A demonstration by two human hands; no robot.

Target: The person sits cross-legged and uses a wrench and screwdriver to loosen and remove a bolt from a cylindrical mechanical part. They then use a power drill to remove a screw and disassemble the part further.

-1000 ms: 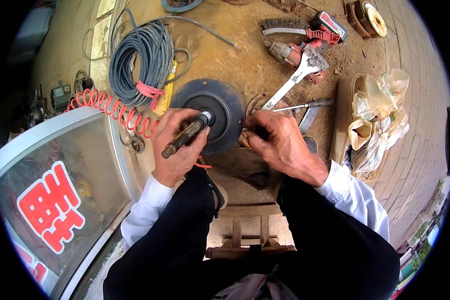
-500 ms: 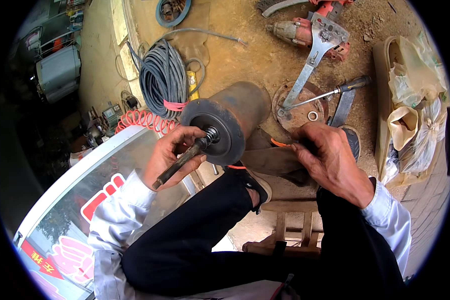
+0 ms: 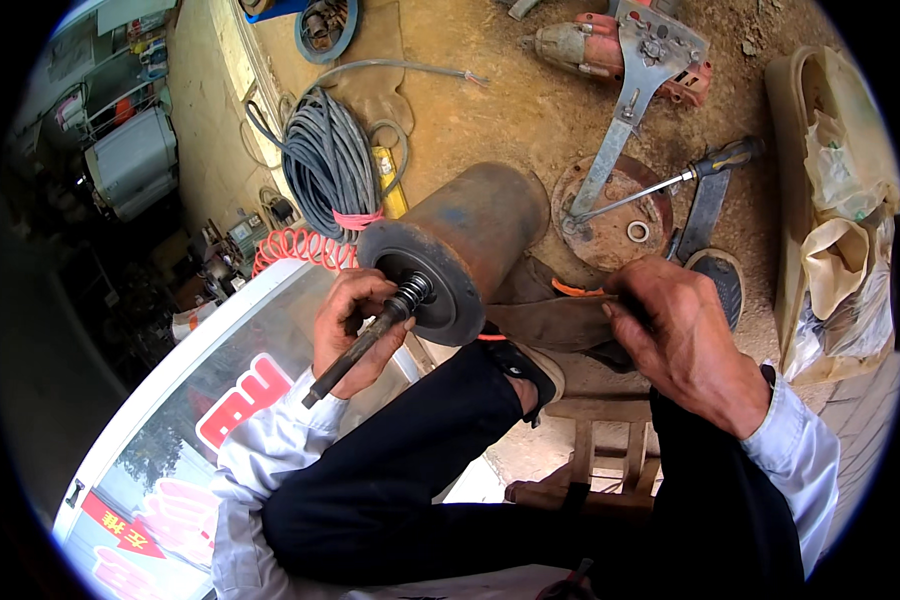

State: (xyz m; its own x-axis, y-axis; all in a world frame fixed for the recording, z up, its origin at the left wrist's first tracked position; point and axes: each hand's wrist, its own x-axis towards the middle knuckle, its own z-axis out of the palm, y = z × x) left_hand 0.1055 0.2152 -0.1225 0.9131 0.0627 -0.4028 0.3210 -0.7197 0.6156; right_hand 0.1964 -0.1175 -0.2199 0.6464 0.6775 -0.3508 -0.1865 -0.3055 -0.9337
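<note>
A rusty metal cylinder [image 3: 495, 215] lies on its side on the ground, its black round end plate [image 3: 455, 300] turned toward me. Out of the middle of that plate sticks a dark shaft [image 3: 345, 370] with a coil spring [image 3: 410, 292] around it. My left hand [image 3: 355, 325] grips the shaft just below the spring, thumb and fingers on either side. My right hand [image 3: 685, 335] is closed in a pinch beside a dirty brown cloth [image 3: 560, 322] with orange trim. Whatever its fingertips hold is hidden.
Beyond the cylinder lie a coiled grey cable [image 3: 330, 165] and a red power tool [image 3: 595, 55]. A screwdriver [image 3: 725, 158] rests across a rusty disc [image 3: 595, 245] with a small ring [image 3: 638, 231]. A bin of plastic bags [image 3: 795, 210] stands right; a glass panel [image 3: 170, 470] leans left.
The whole view has shifted slightly. My left hand and the shaft stay at the cylinder's end, with the grip a little changed; my right hand remains pinched by the cloth.
</note>
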